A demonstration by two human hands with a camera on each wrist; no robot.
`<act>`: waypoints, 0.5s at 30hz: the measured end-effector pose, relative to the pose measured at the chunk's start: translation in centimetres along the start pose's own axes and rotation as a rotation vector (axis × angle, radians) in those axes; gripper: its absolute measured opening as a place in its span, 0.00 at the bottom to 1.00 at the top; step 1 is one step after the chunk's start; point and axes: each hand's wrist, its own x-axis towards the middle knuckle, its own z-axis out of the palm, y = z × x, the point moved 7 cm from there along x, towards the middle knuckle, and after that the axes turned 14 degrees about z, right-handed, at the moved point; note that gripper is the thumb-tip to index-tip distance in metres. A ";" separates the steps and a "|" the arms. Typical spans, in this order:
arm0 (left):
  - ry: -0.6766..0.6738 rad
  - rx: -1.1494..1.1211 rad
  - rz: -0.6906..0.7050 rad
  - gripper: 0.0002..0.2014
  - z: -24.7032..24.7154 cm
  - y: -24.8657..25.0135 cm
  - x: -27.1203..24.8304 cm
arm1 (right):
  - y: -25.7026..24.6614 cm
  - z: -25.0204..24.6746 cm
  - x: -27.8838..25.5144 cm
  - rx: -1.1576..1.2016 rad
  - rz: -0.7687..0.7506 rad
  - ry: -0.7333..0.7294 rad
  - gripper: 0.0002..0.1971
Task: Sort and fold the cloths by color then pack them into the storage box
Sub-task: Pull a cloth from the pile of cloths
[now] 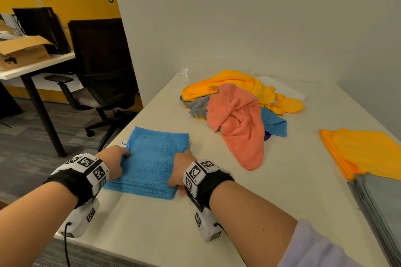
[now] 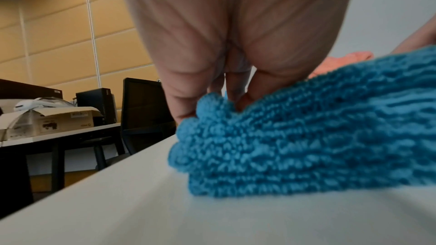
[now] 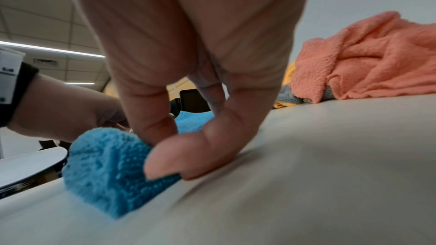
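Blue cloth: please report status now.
Left hand and right hand both grip blue cloth, folded flat on table. Unsorted pile beyond. Nothing in the way.

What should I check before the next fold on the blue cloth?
1. Left hand grips the folded blue terry cloth at its left edge: ok.
2. Right hand pinches the near right corner, thumb and fingers curled on it: ok.
3. Blue cloth lies flat, edges roughly lined up: ok.
4. Bare cream table beside the cloth for folding: ok.
5. Unsorted heap with the crumpled salmon cloth lies apart from the blue cloth: ok.
6. Storage box within reach: cannot tell, none in view.
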 end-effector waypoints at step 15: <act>-0.090 0.178 -0.153 0.23 0.3 -0.2 -0.4 | 7.9 -2.6 -1.7 0.015 0.149 -0.046 0.14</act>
